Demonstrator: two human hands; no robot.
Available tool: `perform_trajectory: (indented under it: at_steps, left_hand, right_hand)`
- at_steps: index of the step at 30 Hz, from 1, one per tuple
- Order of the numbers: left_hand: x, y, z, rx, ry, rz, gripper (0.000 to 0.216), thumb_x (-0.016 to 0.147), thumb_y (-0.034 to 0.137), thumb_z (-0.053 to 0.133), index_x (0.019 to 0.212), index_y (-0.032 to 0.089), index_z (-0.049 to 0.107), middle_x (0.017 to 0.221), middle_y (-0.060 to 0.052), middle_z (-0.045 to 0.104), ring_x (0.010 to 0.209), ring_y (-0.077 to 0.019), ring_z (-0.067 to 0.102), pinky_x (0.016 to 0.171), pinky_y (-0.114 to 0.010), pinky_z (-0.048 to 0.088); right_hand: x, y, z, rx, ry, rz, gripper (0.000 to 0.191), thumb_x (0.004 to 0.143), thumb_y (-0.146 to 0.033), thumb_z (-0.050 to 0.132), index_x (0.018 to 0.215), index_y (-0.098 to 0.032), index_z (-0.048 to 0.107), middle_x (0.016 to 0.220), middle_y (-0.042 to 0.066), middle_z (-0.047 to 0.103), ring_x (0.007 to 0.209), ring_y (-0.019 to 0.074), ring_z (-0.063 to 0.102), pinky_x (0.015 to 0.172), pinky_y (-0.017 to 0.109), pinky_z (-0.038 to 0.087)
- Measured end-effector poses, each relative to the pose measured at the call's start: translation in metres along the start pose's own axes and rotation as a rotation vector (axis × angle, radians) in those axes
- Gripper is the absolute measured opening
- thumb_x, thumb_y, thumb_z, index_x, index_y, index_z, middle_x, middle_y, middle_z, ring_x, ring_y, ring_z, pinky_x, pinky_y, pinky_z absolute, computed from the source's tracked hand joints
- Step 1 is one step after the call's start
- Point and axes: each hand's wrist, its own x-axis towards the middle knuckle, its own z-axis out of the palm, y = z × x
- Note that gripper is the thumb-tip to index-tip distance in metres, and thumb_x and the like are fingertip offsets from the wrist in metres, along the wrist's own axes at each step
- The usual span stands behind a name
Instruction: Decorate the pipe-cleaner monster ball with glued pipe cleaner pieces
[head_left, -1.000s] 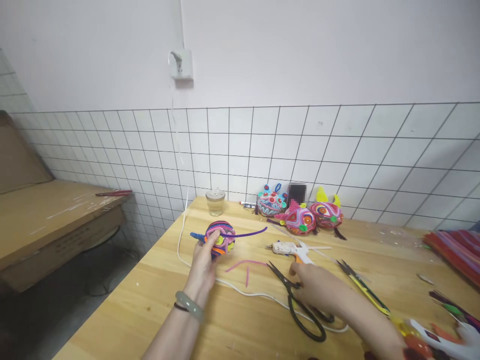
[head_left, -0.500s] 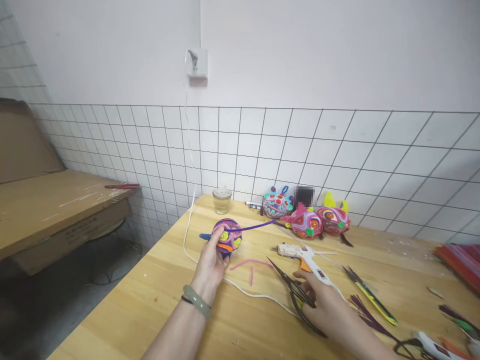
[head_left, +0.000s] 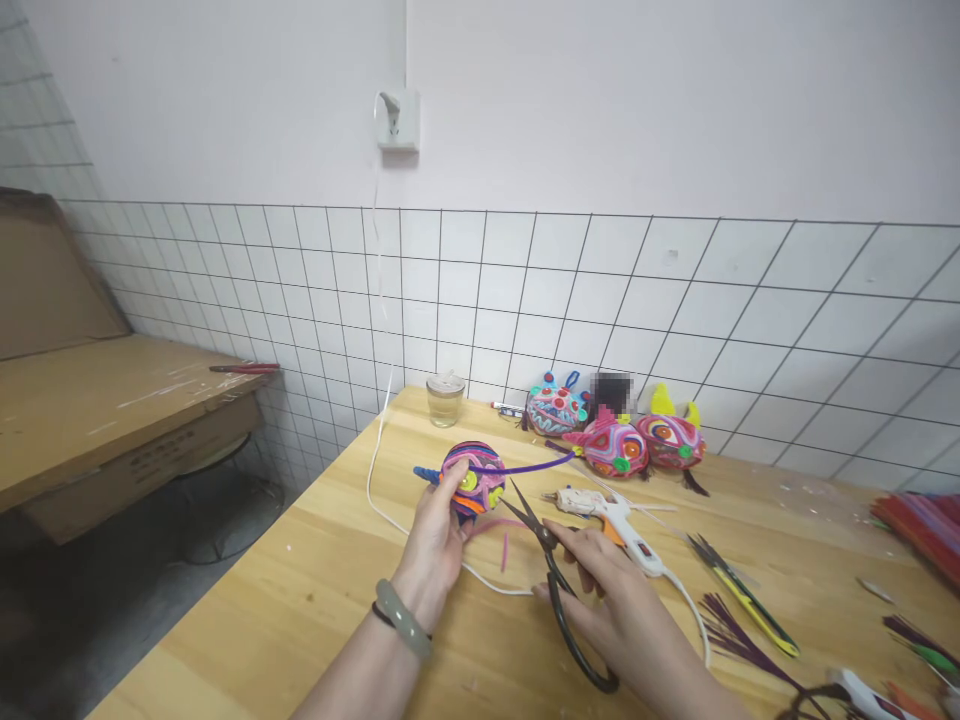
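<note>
One glass cup (head_left: 445, 403), pale liquid inside, sits at far-left corner of wooden table (head_left: 300, 590); left edge runs diagonally, room on the wood between it and left hand (head_left: 436, 530). Left hand curled, thumb and fingers closed around colorful ball (head_left: 486, 483), purple strip (head_left: 525, 468) sticking out rightward. Right hand (head_left: 600, 580) partly closed, gripping black scissors (head_left: 547, 537), blades slightly parted, tips just beside ball

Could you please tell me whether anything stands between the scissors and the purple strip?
Nothing visible does: the scissors in the right hand have their tips just below the purple strip in this view.
</note>
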Motion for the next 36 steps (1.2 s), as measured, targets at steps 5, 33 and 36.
perform_trajectory:
  at_steps: [5, 33, 36]
  left_hand:
    - [-0.004, -0.009, 0.002, 0.031, -0.118, 0.038, 0.028, 0.067, 0.036, 0.072, 0.084, 0.015, 0.066, 0.076, -0.005, 0.07, 0.068, -0.0166, 0.063, 0.065, -0.029, 0.05]
    - [-0.019, -0.019, 0.013, -0.016, 0.018, 0.103, 0.036, 0.06, 0.04, 0.078, 0.083, 0.016, 0.065, 0.08, -0.005, 0.07, 0.069, -0.0155, 0.064, 0.065, -0.026, 0.048]
    - [-0.018, -0.019, 0.012, -0.014, -0.001, 0.083, 0.037, 0.06, 0.041, 0.078, 0.082, 0.015, 0.064, 0.079, -0.004, 0.069, 0.067, -0.0146, 0.063, 0.062, -0.025, 0.047]
  right_hand:
    - [0.006, -0.006, 0.01, -0.085, 0.085, -0.118, 0.045, 0.085, -0.026, 0.055, 0.127, -0.013, 0.048, 0.088, 0.007, 0.06, 0.07, 0.0186, 0.061, 0.065, 0.031, 0.054]
    - [0.005, -0.016, 0.023, -0.668, 0.255, -0.268, 0.041, 0.098, -0.023, 0.019, 0.118, -0.009, 0.052, 0.071, 0.006, 0.06, 0.051, 0.0152, 0.058, 0.042, 0.025, 0.041]
    - [0.003, -0.013, 0.024, -0.661, 0.24, -0.282, 0.039, 0.096, -0.02, 0.023, 0.119, -0.01, 0.053, 0.074, 0.008, 0.061, 0.052, 0.0151, 0.058, 0.044, 0.024, 0.041]
